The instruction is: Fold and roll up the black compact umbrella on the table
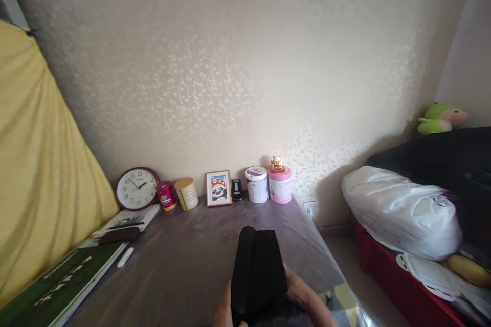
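Observation:
Near the front of the table I hold a black box-like object (259, 271) with a rounded ridge along its left side; its exact kind does not show. My left hand (223, 309) grips its lower left side, a thumb tip showing at the bottom edge. On the opposite side, my right hand (301, 288) is against the object's right edge, its fingers partly hidden behind it. The object is raised in front of me, over the plastic-covered grey table (184, 265).
Along the wall stand a clock (138, 188), two tins, a framed panda picture (219, 188), a small black item (237, 190) and two tubs. A green book (72, 281) lies left, by a yellow curtain (42, 163). Beyond the right edge, a white bag (399, 212) rests on a red box.

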`<state>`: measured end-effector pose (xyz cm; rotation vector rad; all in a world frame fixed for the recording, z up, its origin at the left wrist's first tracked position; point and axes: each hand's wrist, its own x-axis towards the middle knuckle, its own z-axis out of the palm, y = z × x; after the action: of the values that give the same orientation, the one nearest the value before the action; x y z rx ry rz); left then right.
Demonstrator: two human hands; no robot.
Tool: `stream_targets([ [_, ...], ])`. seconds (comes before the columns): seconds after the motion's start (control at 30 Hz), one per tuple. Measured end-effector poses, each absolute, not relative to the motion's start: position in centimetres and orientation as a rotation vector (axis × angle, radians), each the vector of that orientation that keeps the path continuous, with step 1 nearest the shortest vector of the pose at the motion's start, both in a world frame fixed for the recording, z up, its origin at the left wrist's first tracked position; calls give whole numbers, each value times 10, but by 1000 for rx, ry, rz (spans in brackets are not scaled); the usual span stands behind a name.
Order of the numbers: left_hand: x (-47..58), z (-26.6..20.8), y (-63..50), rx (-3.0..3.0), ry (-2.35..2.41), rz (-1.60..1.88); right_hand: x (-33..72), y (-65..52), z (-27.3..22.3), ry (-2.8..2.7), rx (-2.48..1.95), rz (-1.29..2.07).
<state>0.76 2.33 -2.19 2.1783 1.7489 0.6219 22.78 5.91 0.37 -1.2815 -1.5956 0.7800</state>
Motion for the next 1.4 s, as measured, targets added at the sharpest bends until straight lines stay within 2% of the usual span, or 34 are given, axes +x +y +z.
stream_targets([
  [0.1,16,-37,22,2120,1757,641,242,64,9,-1623,-1362,762],
  [0.27,23,-43,18,2010,1730,701,246,70,20,-1551,-1623,484],
  [0.6,24,-39,15,1893,1651,699,234,60,39,-1622,-1791,418],
  [0.77,25,-28,14,1759,1609,593,234,66,39,-1588,-1792,529],
  [1.03,28,-18,13,1785,1615,555,192,89,56,-1391,-1283,1046],
  [1.4,37,-4,12,1885,1790,403,134,121,25,-1652,-1577,818],
])
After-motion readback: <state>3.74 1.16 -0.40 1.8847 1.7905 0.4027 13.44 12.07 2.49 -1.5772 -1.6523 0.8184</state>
